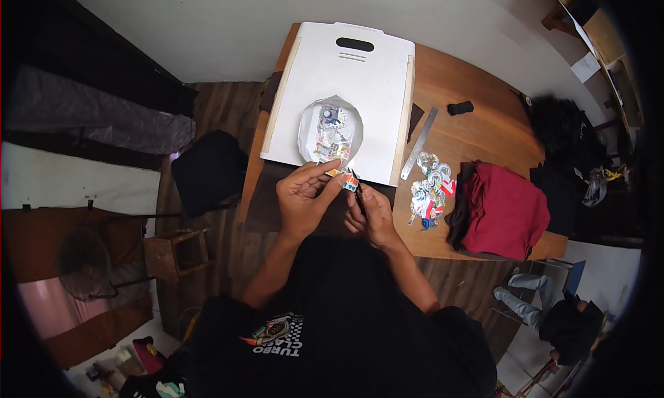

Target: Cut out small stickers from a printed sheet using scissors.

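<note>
My left hand point(304, 196) pinches a small colourful printed sticker point(351, 183) between thumb and fingers, in front of my body. Close beside it, my right hand point(373, 214) is closed around a pair of dark scissors point(358, 196), whose tips point up at the sticker's right edge. Just beyond both hands, a round, shallow white paper tray point(305, 124) holds several colourful cutouts. It rests on a white board point(373, 86) with a handle slot near its far edge.
On the wooden table point(477, 93) to the right lie a metal ruler point(420, 143), a pile of cut stickers point(430, 194), a small black roll point(460, 107) and folded red cloth point(505, 207). A dark-covered stool point(207, 169) stands at left. Another person point(564, 322) sits at lower right.
</note>
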